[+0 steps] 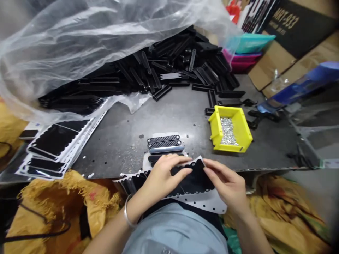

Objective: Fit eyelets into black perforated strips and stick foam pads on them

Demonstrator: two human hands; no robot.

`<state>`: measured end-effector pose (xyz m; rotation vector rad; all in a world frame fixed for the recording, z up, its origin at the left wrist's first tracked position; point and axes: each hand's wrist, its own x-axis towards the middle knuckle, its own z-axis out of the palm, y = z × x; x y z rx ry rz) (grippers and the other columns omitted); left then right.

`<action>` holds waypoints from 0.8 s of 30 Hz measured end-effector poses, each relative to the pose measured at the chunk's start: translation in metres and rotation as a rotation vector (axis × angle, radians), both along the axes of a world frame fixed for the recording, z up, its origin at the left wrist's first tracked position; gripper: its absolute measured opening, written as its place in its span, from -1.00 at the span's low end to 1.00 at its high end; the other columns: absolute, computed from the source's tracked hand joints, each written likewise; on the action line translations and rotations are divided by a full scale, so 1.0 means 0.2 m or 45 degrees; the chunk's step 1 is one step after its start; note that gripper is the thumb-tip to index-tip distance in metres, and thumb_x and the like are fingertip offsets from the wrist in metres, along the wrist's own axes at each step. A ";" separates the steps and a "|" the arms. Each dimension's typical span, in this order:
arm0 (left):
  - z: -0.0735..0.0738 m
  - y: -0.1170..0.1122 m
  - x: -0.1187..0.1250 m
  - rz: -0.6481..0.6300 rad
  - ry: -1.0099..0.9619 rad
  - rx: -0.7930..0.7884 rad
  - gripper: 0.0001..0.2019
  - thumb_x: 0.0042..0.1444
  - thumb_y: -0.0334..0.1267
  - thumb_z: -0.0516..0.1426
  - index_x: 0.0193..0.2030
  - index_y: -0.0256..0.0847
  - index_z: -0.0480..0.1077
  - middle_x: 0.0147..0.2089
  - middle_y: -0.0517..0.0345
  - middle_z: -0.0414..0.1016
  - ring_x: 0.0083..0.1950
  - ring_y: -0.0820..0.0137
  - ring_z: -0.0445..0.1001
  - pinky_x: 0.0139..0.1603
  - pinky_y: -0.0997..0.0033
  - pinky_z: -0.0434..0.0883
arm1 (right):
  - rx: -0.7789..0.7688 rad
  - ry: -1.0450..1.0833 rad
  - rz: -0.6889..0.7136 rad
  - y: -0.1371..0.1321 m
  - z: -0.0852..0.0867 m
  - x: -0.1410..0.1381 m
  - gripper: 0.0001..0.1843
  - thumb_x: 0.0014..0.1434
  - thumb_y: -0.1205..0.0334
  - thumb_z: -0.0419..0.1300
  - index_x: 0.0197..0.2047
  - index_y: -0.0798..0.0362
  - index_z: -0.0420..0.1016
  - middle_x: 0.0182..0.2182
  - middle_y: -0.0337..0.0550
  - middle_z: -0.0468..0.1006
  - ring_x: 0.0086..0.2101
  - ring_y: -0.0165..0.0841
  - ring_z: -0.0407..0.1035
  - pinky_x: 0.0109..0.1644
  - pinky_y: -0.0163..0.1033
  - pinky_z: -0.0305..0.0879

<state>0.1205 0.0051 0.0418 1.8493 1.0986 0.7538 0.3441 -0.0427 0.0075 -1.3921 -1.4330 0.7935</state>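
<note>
A sheet of black stickers on a white backing (196, 180) lies across my lap at the table's front edge, its top corner raised. My right hand (230, 181) pinches that corner between thumb and fingers. My left hand (168, 173), with a silver bangle at the wrist, closes its thumb and fingers on the sheet's upper edge. Just beyond it, two black textured bars (163, 141) lie side by side. Against them rests a smooth, shiny bar (166, 149), with a black bar (159, 158) partly hidden behind my left hand.
Black folding-handle-like pieces (182, 53) form a large heap at the back, partly under clear plastic sheeting (106, 31). A yellow bin (245, 132) holds small silvery parts. More sticker sheets (60, 141) are stacked left. Orange sacks (87, 190) stand below the table edge.
</note>
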 end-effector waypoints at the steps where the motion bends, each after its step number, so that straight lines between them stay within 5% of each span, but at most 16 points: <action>1: 0.00 0.01 0.04 -0.045 -0.059 -0.056 -0.86 0.37 -0.20 0.20 -0.01 -0.08 0.57 -0.10 0.09 0.65 -0.06 0.27 0.60 0.05 0.19 0.52 | 0.071 -0.057 0.027 0.00 0.02 -0.01 -0.70 0.29 0.26 0.34 0.07 -0.16 0.69 -0.10 -0.13 0.73 -0.14 -0.26 0.64 0.00 -0.17 0.62; 4: -0.01 0.00 0.09 -0.074 -0.194 -0.113 -0.85 0.42 -0.24 0.13 -0.09 -0.14 0.55 -0.18 0.08 0.60 -0.15 0.31 0.56 -0.06 0.28 0.50 | 0.177 -0.084 0.141 0.00 0.02 -0.04 -0.64 0.30 0.32 0.31 0.14 -0.13 0.67 -0.10 -0.09 0.73 -0.16 -0.25 0.64 -0.03 -0.17 0.62; 8: -0.08 -0.05 0.08 -0.079 -0.231 -0.018 -0.79 0.45 -0.32 0.06 0.04 -0.14 0.53 -0.16 0.05 0.57 -0.14 0.32 0.52 -0.08 0.30 0.47 | -0.014 0.013 0.153 0.01 -0.02 0.00 -0.75 0.31 0.26 0.32 0.01 -0.14 0.73 -0.12 -0.11 0.74 -0.15 -0.22 0.66 -0.05 -0.15 0.64; 11: -0.14 -0.08 0.10 0.016 -0.120 0.074 -0.76 0.46 -0.34 0.05 0.10 -0.15 0.51 -0.20 0.07 0.55 -0.19 0.34 0.50 -0.17 0.31 0.42 | -0.109 0.127 -0.241 0.06 -0.03 0.09 -0.85 0.30 0.18 0.35 -0.12 -0.09 0.76 -0.24 -0.14 0.75 -0.27 -0.23 0.65 -0.07 -0.08 0.64; 13: -0.16 -0.08 0.12 0.055 -0.007 0.174 -0.75 0.45 -0.30 0.07 0.18 -0.14 0.48 -0.13 0.05 0.59 -0.13 0.31 0.53 -0.14 0.27 0.41 | 0.057 0.190 -0.605 0.14 0.02 0.12 -0.84 0.30 0.16 0.35 -0.09 -0.06 0.75 -0.28 -0.16 0.72 -0.35 -0.26 0.61 -0.10 -0.03 0.63; 15: -0.17 -0.08 0.11 0.064 0.068 0.282 -0.71 0.42 -0.21 0.15 0.23 -0.12 0.44 -0.01 0.02 0.62 -0.02 0.25 0.55 -0.03 0.20 0.41 | 0.283 0.073 -0.728 0.23 0.08 0.08 -0.81 0.28 0.19 0.37 -0.04 -0.09 0.73 -0.23 -0.16 0.69 -0.31 -0.25 0.58 -0.07 0.00 0.59; 17: -0.16 -0.06 0.04 0.184 0.108 0.339 -0.75 0.38 -0.16 0.20 0.15 -0.08 0.48 0.00 0.06 0.64 0.03 0.23 0.56 0.09 0.16 0.39 | 0.356 -0.178 -0.438 0.33 0.13 -0.04 -0.78 0.28 0.23 0.37 -0.01 -0.15 0.71 -0.17 -0.16 0.67 -0.21 -0.24 0.56 -0.02 -0.02 0.55; 20: -0.16 0.01 -0.17 0.652 0.236 0.249 -0.89 0.38 -0.18 0.17 -0.12 -0.05 0.54 -0.16 0.18 0.66 -0.07 0.28 0.57 0.14 0.16 0.35 | 0.312 -0.415 0.283 0.46 0.11 -0.29 -0.79 0.34 0.28 0.30 -0.01 -0.14 0.69 -0.16 -0.12 0.64 -0.14 -0.24 0.52 -0.02 -0.05 0.52; 22: -0.18 0.07 -0.31 0.836 0.313 0.115 -0.85 0.37 -0.14 0.16 -0.12 -0.05 0.56 -0.16 0.18 0.67 -0.08 0.26 0.56 0.12 0.16 0.35 | 0.355 -0.468 0.519 0.53 0.05 -0.44 -0.81 0.38 0.30 0.25 -0.03 -0.08 0.68 -0.17 -0.08 0.62 -0.13 -0.24 0.48 -0.04 -0.06 0.51; 24: -0.22 0.12 -0.41 0.814 0.319 0.003 -0.82 0.36 -0.11 0.16 -0.07 -0.03 0.59 -0.14 0.18 0.70 -0.05 0.23 0.56 0.15 0.13 0.33 | 0.377 -0.495 0.629 0.58 -0.01 -0.52 -0.81 0.40 0.31 0.22 -0.04 -0.05 0.67 -0.17 -0.07 0.61 -0.15 -0.25 0.45 -0.06 -0.08 0.49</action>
